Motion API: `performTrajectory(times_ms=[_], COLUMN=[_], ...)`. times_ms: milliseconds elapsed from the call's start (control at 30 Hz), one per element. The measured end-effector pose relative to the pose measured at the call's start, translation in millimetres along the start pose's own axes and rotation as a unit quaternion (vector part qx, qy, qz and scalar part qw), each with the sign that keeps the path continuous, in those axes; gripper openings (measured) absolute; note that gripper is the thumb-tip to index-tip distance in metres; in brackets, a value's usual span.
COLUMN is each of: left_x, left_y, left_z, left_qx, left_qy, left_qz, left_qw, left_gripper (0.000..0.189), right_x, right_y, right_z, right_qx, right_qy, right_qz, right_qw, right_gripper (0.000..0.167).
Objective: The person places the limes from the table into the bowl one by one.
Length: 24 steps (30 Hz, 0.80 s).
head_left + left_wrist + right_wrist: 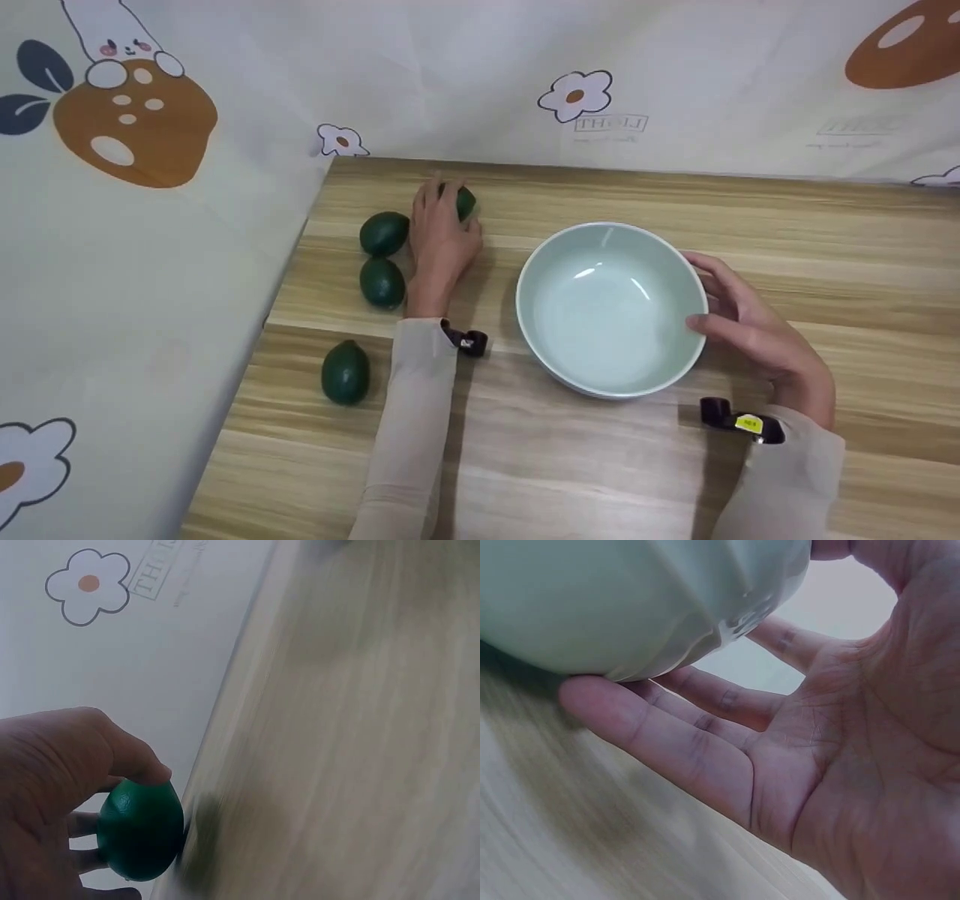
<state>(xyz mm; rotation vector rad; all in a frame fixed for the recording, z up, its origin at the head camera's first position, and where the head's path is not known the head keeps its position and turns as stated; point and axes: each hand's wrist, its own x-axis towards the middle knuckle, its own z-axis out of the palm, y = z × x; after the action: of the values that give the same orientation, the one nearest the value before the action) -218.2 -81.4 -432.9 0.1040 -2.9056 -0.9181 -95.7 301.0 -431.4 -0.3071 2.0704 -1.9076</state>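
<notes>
My left hand (442,236) is at the far left part of the table, with the thumb and fingers curled round a dark green lime (141,831). In the head view the fingers partly cover that lime (466,203). Beside this hand lie two more limes, one upper (384,234) and one lower (382,283). My right hand (757,326) holds a pale green bowl (611,360) by its right side, thumb over the rim. The right wrist view shows the fingers (697,757) reaching beneath the bowl's ribbed outer wall (645,607). Nothing lies inside the bowl.
Another lime (346,373) lies nearer, left of the left forearm. The wood-grain table (585,465) ends at its left and back edges against a white cloth (450,82) printed with flowers and fruit. Each wrist wears a small black camera.
</notes>
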Motion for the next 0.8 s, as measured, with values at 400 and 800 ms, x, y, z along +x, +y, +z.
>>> performTrajectory(times_ms=[400, 800], left_x=[-1.3, -1.7], left_y=[-4.8, -6.7], left_z=[3.7, 1.8], left_qx=[-0.014, -0.019], left_qy=[0.025, 0.025], left_qz=[-0.007, -0.014], left_qw=[0.9996, 0.9994], left_gripper=[0.056, 0.054], right_x=[1.2, 0.3], right_y=[1.5, 2.2], right_z=[0.1, 0.6], right_qx=[0.008, 0.006], right_qy=[0.005, 0.007], right_qz=[-0.012, -0.008], right_qw=[0.9999, 0.9999], right_gripper=[0.074, 0.074])
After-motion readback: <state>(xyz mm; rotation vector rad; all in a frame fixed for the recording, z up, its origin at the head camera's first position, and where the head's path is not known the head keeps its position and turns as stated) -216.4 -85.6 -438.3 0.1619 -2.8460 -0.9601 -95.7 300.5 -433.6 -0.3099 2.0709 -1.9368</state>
